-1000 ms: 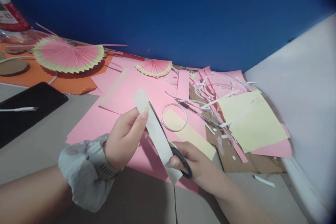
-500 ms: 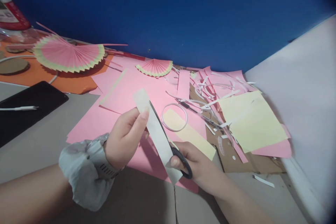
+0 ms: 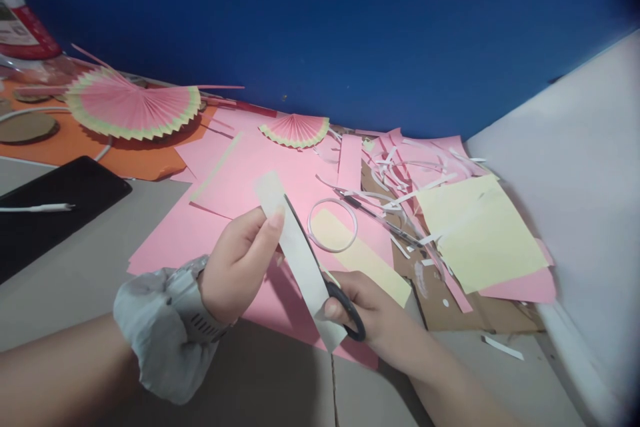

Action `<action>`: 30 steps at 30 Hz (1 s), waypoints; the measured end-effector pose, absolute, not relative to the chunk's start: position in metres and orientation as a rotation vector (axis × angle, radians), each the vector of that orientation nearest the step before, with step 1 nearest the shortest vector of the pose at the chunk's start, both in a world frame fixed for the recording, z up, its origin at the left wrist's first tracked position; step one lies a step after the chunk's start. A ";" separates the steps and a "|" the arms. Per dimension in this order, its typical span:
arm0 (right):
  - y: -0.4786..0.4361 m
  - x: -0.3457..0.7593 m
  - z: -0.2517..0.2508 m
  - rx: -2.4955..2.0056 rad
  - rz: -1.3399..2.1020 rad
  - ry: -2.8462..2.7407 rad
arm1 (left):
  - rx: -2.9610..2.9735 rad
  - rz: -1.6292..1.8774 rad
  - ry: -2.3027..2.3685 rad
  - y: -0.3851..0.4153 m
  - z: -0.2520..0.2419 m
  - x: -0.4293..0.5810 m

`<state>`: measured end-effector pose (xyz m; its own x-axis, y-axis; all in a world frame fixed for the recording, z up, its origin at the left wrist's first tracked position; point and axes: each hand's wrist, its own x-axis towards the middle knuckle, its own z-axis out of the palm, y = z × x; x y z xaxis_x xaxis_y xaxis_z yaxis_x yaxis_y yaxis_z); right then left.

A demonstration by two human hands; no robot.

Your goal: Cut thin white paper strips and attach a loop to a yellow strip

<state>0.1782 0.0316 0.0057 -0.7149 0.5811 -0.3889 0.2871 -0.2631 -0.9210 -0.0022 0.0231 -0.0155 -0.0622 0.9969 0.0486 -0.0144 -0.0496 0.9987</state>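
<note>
Between thumb and fingers, my left hand [image 3: 245, 260] pinches the upper part of a pale paper strip [image 3: 303, 263]. My right hand [image 3: 367, 303] grips the scissors [image 3: 353, 313] by their black handles. Their blades run up along the strip's right edge, partly hidden by the paper. Under both hands lie large pink paper sheets [image 3: 175, 237]. Just right of the blades rests a curled white paper ring [image 3: 333, 200], overlapping a pale yellow strip [image 3: 373, 260].
Two pleated pink-and-yellow paper fans [image 3: 135, 107] lie toward the blue wall [image 3: 310, 27]. At left is a black tablet [image 3: 60, 213] with a white cable. Rightward are a pen [image 3: 375, 213], paper scraps, a yellow sheet [image 3: 480, 233] and cardboard [image 3: 480, 317]. A white wall stands at right.
Almost nothing differs. Both hands, the strip and the scissors keep practically the same position; the whole view has shifted very slightly.
</note>
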 end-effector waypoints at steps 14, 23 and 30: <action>0.031 0.179 0.007 -1.089 2.067 -1.779 | 1.229 1.324 1.246 0.023 -0.017 -0.003; 0.031 0.180 0.007 -1.093 2.070 -1.787 | 1.261 1.306 1.305 0.022 -0.015 -0.003; 0.031 0.180 0.007 -1.080 2.079 -1.799 | 1.232 1.308 1.277 0.023 -0.017 -0.003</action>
